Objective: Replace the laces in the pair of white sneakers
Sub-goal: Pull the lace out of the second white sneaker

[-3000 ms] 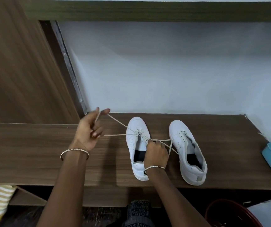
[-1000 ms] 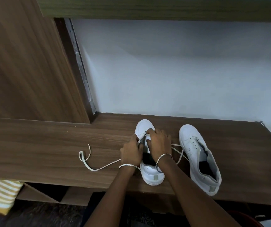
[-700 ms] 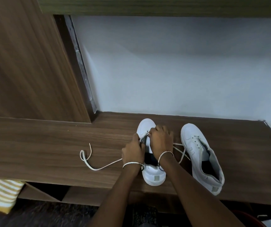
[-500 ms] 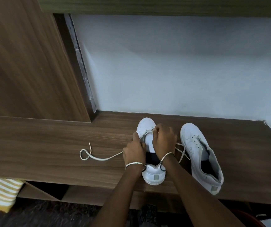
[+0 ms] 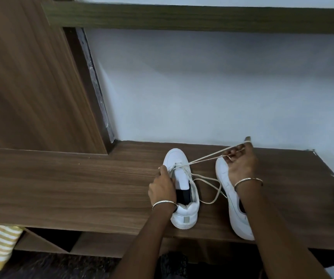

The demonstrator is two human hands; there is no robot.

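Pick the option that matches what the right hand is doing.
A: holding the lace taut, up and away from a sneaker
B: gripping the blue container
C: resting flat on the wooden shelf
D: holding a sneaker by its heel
A: the right hand pinches the lace, which runs in straight, taut lines from the front eyelets of the sneaker that the left hand grips by its side.

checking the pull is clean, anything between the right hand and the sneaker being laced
Nothing visible. The lace runs taut through open air from the laced sneaker to the right hand, which pinches it above the other sneaker. The left hand grips the laced sneaker's side, clear of the strand.
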